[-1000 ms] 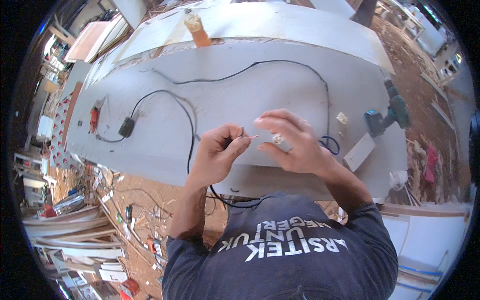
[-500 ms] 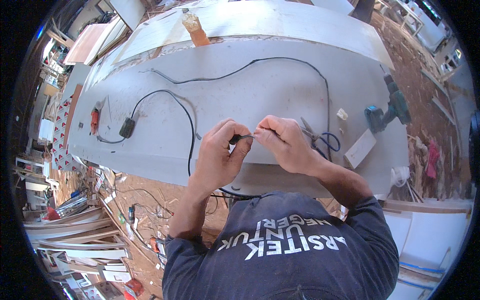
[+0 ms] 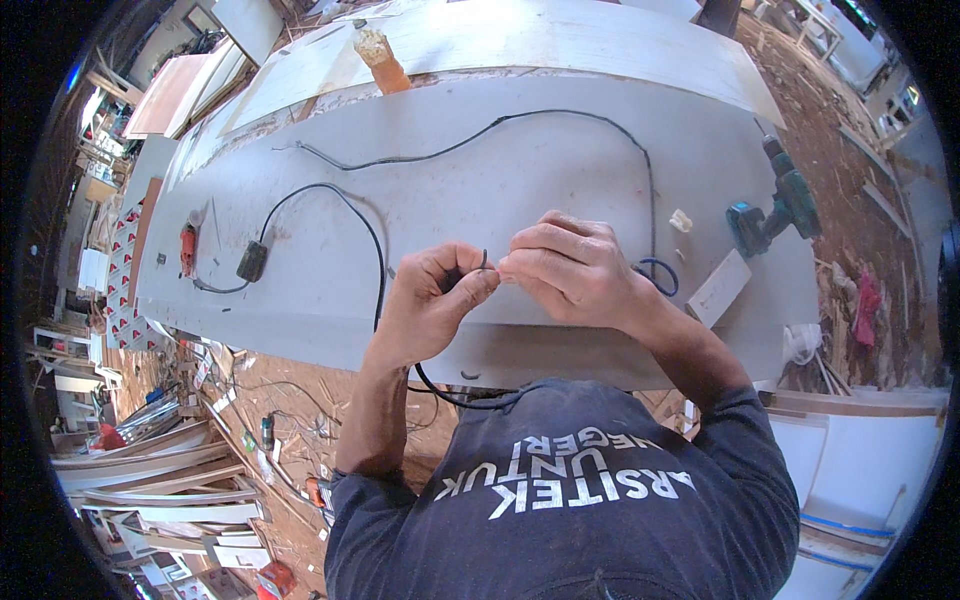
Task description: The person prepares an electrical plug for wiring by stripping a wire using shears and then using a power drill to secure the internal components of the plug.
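Grey covers most of the table point(image 3: 560, 180) I am looking down on through the head camera. Above the middle of its near edge, I have the left hand point(image 3: 432, 300) curled, thumb and forefinger pinching a dark cable end point(image 3: 485, 258) whose short tip sticks up. The right hand point(image 3: 575, 268) is bent inward, its fingertips meeting the left ones; I cannot tell what they grip, if anything.

Just beside my right wrist, a blue loop handle point(image 3: 660, 277) lies on the table. A black cord point(image 3: 372, 225) arcs from a small dark box point(image 3: 252, 262) near the left edge and passes behind the left forearm; a red tool point(image 3: 188, 250) lies closer to that edge. A second cord point(image 3: 560, 111) curves across the far half. Near the right edge I see a teal drill point(image 3: 775, 205), with a white block point(image 3: 718, 288) toward the near right corner. An orange bottle point(image 3: 380, 62) sits at the far edge.
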The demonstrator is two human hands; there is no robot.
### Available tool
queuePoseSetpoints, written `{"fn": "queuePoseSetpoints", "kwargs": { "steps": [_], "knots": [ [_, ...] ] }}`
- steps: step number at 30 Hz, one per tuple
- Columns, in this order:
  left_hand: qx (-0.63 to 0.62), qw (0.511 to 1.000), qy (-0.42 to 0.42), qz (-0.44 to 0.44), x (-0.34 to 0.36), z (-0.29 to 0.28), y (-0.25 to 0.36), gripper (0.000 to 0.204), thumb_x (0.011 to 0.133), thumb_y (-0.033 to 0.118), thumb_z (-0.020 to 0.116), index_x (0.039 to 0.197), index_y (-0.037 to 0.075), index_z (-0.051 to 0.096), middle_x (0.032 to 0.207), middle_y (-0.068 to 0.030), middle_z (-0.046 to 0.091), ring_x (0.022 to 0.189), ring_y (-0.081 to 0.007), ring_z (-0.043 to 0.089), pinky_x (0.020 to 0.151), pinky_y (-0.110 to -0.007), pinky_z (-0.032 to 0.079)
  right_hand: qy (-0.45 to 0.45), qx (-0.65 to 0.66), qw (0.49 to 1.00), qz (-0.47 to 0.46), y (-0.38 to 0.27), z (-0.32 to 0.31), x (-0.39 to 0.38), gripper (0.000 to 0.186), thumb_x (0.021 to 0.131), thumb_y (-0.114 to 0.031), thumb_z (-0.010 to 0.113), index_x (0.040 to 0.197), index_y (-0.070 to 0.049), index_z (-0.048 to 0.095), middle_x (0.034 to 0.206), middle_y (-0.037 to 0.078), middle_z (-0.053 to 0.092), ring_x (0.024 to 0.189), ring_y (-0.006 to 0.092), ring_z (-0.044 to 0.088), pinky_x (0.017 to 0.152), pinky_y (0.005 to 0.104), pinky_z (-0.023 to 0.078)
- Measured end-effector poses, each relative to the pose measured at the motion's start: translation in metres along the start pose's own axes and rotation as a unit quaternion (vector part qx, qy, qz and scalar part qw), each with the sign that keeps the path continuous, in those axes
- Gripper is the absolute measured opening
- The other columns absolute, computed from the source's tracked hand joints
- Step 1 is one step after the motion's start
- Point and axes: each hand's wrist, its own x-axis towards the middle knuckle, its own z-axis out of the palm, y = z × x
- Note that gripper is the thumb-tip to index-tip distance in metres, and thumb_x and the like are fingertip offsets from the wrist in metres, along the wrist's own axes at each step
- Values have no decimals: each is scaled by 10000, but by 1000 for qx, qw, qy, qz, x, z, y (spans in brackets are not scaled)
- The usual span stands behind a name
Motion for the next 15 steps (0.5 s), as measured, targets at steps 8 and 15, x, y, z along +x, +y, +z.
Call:
{"fn": "queuePoseSetpoints", "kwargs": {
  "steps": [8,15],
  "knots": [
    [114,989,29,88,-2,12,6,91,953,49,678,885,16,627,808,42,600,717,-31,499,622,-203,405,-45,146,944,291,-15,10,-10,137,966,-143,618,894,-27,630,726,113,606,657,237,627,573,361,488],
    [40,998,26,36,-3,5,-10,117,960,50,661,851,28,626,810,48,599,719,-32,480,629,-205,397,25,223,926,304,-18,1,-7,106,939,-117,662,928,-15,633,809,128,657,714,195,659,607,334,523]
  ]
}}
